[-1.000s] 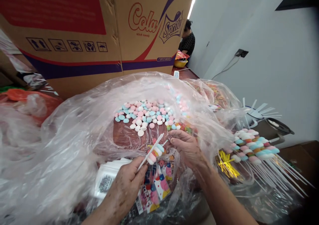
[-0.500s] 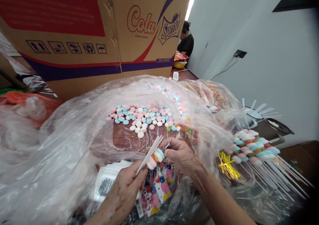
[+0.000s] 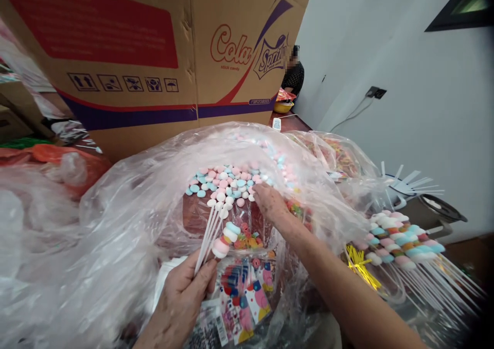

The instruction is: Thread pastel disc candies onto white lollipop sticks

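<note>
My left hand [image 3: 185, 297] is closed round a bundle of thin white sticks [image 3: 208, 236]; one of them carries a short stack of pink, white and blue candies [image 3: 226, 238]. My right hand [image 3: 270, 201] reaches into a large clear plastic bag [image 3: 127, 220] and rests on the edge of a heap of pastel candy discs [image 3: 227, 181]; its fingertips are bent down among the candies, so what they hold is hidden. Small coloured ring candies [image 3: 247, 242] lie below the heap.
A big cardboard box [image 3: 154, 60] printed "Cola Sprite" stands behind the bag. Finished candy skewers [image 3: 401, 241] lie in a row at the right with yellow twist ties [image 3: 357, 261] beside them. Printed packets [image 3: 243, 297] lie near my left hand. A person [image 3: 293, 73] sits far back.
My right hand left the stick's tip and moved up into the candy heap. My left hand lowered the sticks a little. The view shifted slightly.
</note>
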### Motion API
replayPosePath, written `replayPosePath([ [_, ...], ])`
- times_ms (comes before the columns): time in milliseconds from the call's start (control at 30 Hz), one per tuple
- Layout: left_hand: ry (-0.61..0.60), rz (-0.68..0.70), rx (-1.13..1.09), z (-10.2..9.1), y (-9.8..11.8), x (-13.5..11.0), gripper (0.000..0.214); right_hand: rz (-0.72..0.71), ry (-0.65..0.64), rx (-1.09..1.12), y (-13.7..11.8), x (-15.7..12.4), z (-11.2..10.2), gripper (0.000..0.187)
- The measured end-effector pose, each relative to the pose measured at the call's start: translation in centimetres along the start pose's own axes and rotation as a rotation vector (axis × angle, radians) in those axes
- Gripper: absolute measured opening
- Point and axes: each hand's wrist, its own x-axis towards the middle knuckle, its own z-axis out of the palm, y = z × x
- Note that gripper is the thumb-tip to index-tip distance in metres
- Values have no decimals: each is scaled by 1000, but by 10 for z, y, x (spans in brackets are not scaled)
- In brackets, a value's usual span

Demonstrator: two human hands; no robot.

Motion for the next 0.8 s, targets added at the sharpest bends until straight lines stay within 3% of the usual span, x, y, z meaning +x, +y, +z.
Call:
replayPosePath([
  [233, -3, 4, 35, -4, -1, 1, 37, -25, -48, -133, -5, 7, 11, 20],
  [400, -1, -25, 16, -6, -5, 1, 33, -132, -102, -45, 1, -11, 6, 15],
  [533, -27, -2, 52, -7, -6, 3, 37, -151, -68, 72, 7, -22, 5, 18],
  [800, 17, -35, -5, -3, 6, -1, 32, -198, -6, 171, -7, -7, 19, 26],
])
